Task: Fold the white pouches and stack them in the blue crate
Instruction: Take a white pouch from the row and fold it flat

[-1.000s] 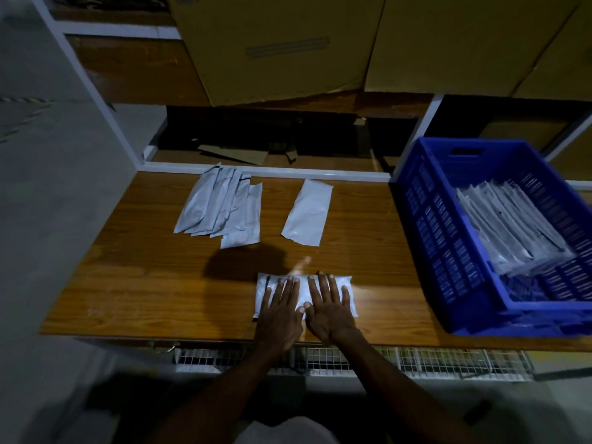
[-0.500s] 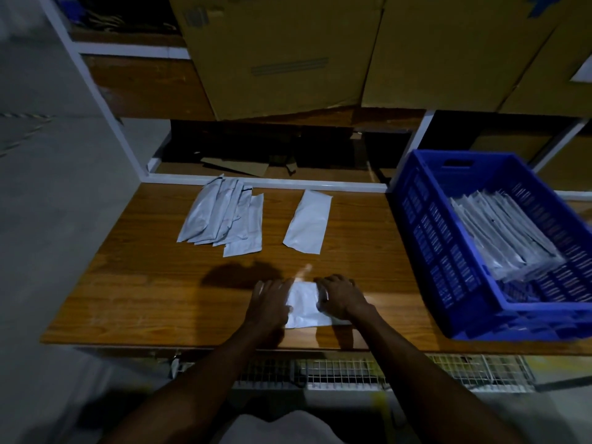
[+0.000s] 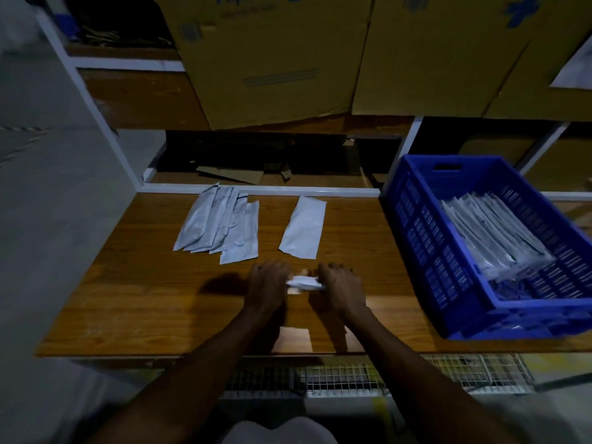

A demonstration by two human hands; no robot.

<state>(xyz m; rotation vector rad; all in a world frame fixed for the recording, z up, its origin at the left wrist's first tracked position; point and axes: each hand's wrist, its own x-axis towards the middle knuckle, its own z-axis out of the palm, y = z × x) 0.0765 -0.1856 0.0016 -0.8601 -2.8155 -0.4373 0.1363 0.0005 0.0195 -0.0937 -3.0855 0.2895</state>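
A white pouch, folded narrow, is held between both hands just above the wooden table. My left hand grips its left end and my right hand grips its right end, fingers curled round it. Behind them lie a fanned pile of flat white pouches and a single flat pouch. The blue crate stands at the right with a stack of folded pouches inside.
Large cardboard boxes sit on the shelf above. A white metal frame runs along the table's back edge, with cardboard scraps behind it. A wire mesh lies under the table's front edge.
The pouch lay flat under both open palms; my hands then folded it smaller and lifted it off the table, gripping its ends. The camera moved closer.
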